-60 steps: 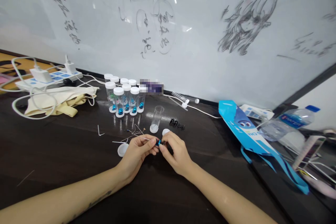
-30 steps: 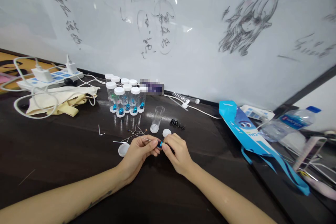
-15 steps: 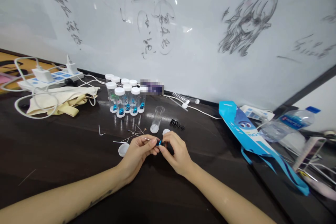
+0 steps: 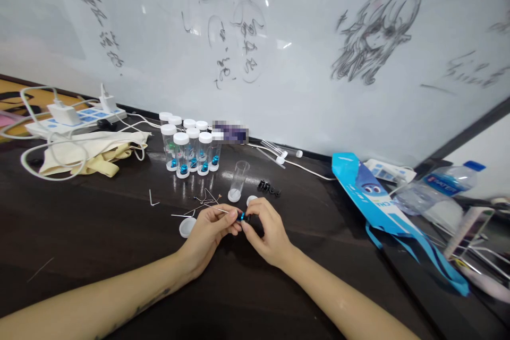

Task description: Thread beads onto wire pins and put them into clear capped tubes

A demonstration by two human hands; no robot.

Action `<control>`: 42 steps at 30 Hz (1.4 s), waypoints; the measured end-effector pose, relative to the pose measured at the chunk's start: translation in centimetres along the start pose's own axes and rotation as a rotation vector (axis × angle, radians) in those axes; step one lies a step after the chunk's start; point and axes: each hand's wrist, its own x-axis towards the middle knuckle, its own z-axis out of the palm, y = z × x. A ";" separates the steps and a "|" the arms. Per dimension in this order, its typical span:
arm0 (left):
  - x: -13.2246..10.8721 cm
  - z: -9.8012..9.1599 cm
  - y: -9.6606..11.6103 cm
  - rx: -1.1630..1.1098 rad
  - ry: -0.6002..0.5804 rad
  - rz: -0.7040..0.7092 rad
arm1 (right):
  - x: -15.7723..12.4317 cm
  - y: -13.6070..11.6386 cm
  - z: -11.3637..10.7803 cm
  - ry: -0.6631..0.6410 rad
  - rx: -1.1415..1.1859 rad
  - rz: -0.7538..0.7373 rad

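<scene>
Between both hands is a small blue-and-black part (image 4: pixel 242 217), too small to make out its kind. My left hand (image 4: pixel 213 229) is closed in a pinch on its left end, and a thin metal rod (image 4: pixel 218 209) sticks out leftward from the same fingers. My right hand (image 4: pixel 271 231) has thumb and fingers closed about the part's dark right end. A white cap (image 4: pixel 186 227) lies hollow side up beside my left hand. Behind my right fingers another white cap (image 4: pixel 252 200) is partly hidden. Several thin wires (image 4: pixel 207 199) lie just beyond my left hand.
An uncapped clear tube (image 4: pixel 239 180) stands beyond the hands, beside small black pieces (image 4: pixel 269 188). Several capped tubes (image 4: pixel 181 156) with blue parts stand behind. An L-shaped hex key (image 4: pixel 151 199) lies left. A blue bag (image 4: pixel 358 191) and water bottle (image 4: pixel 442 186) are right.
Almost nothing differs. My right fingers have shifted very slightly about the dark end of the part; my left hand stays in place.
</scene>
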 end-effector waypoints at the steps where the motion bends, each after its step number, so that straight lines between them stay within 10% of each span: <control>1: 0.0 0.0 0.0 0.001 0.000 0.000 | 0.0 0.0 0.0 -0.002 -0.007 0.000; 42: -0.1 0.2 0.0 0.032 -0.009 -0.011 | -0.1 0.3 0.1 -0.056 -0.072 0.064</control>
